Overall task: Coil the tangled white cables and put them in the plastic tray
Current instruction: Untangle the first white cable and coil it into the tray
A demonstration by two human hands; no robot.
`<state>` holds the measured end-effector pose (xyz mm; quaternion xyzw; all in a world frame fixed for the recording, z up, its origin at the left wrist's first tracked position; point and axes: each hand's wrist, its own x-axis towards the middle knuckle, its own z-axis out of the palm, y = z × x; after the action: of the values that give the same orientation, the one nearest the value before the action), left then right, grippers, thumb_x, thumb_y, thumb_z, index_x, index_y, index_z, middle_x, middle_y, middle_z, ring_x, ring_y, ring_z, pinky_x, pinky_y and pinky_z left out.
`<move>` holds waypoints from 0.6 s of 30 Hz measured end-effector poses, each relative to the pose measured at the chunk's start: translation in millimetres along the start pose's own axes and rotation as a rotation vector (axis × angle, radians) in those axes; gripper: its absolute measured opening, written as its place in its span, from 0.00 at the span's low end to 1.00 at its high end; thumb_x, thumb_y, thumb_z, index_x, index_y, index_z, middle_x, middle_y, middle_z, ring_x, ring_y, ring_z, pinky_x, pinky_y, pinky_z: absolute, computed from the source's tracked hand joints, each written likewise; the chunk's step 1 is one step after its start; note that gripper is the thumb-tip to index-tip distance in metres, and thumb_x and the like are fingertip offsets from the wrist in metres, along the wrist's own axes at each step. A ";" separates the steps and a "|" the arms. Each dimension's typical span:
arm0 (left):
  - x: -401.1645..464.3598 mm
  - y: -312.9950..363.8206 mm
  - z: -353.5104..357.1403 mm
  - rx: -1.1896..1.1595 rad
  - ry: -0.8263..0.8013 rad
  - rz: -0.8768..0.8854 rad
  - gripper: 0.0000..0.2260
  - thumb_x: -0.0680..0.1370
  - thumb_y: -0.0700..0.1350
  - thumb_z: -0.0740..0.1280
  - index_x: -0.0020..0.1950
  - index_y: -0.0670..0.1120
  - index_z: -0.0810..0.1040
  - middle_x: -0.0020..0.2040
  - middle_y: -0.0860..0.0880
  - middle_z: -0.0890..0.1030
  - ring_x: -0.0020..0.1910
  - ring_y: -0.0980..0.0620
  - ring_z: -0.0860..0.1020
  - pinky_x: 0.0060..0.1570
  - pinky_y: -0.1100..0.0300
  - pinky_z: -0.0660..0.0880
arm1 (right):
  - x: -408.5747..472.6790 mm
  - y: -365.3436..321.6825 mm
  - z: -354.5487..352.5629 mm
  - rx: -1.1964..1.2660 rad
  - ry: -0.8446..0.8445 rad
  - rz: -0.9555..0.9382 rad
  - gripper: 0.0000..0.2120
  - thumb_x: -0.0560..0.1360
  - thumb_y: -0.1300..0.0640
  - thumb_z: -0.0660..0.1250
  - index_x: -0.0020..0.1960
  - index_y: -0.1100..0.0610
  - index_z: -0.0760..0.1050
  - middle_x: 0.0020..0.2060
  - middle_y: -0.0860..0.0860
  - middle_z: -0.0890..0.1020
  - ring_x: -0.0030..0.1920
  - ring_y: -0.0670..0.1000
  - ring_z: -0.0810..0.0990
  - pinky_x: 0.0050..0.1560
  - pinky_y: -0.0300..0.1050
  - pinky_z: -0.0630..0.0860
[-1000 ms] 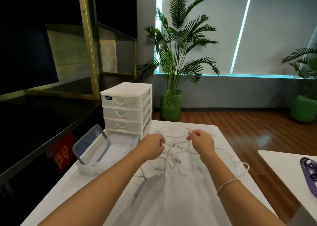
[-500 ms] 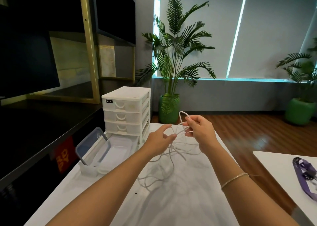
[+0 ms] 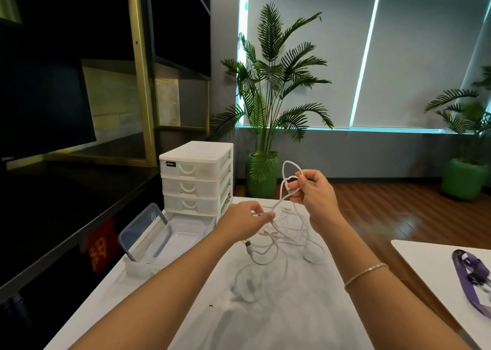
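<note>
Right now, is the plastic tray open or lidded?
Open: the plastic tray shows its bare inside, and its lid leans tilted at its left edge.

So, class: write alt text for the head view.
Right hand holds up small loops of white cable; left hand pinches the strand lower down. The tangle trails on the white table, near an open plastic tray.

Both bare forearms reach forward from the lower edge of the view. The right hand [image 3: 314, 190] is raised, fingers curled and pinching small loops of white cable [image 3: 288, 175]; a thin bracelet circles its forearm. The left hand [image 3: 245, 221] sits lower, thumb and fingertips pinching the same strand.
</note>
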<state>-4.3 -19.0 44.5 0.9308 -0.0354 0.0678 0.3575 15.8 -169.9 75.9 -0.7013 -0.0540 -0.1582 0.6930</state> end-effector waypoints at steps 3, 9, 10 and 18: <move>2.0 1.0 -6.1 -0.045 0.052 -0.021 0.21 0.78 0.61 0.57 0.48 0.46 0.81 0.43 0.52 0.77 0.49 0.52 0.75 0.46 0.60 0.68 | -2.2 -5.4 -2.2 0.032 -0.011 -0.004 0.06 0.80 0.58 0.57 0.48 0.54 0.73 0.39 0.54 0.82 0.37 0.50 0.78 0.36 0.40 0.75; 5.9 21.4 -8.7 -0.267 0.053 0.085 0.17 0.79 0.56 0.60 0.61 0.49 0.79 0.58 0.50 0.80 0.56 0.52 0.76 0.55 0.56 0.72 | -9.4 -0.3 1.7 0.032 -0.052 0.020 0.05 0.79 0.58 0.58 0.51 0.56 0.73 0.40 0.55 0.83 0.37 0.51 0.78 0.36 0.41 0.76; 6.9 25.0 -7.2 -0.274 0.051 0.099 0.16 0.78 0.55 0.62 0.60 0.49 0.79 0.56 0.50 0.81 0.56 0.52 0.76 0.55 0.57 0.72 | -11.0 0.5 3.8 0.027 -0.059 0.026 0.05 0.79 0.58 0.59 0.51 0.56 0.73 0.40 0.55 0.83 0.38 0.51 0.79 0.36 0.41 0.76; 9.2 27.7 -5.1 -0.197 0.008 0.097 0.19 0.78 0.59 0.58 0.50 0.47 0.82 0.43 0.48 0.81 0.43 0.52 0.76 0.48 0.54 0.74 | -11.4 -15.1 3.3 0.128 -0.039 -0.008 0.05 0.79 0.58 0.58 0.48 0.55 0.72 0.41 0.54 0.82 0.36 0.50 0.79 0.39 0.44 0.80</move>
<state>1.0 -36.2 67.9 0.8881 -0.0854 0.0848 0.4437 1.1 -164.4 87.0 -0.6582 -0.0803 -0.1436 0.7346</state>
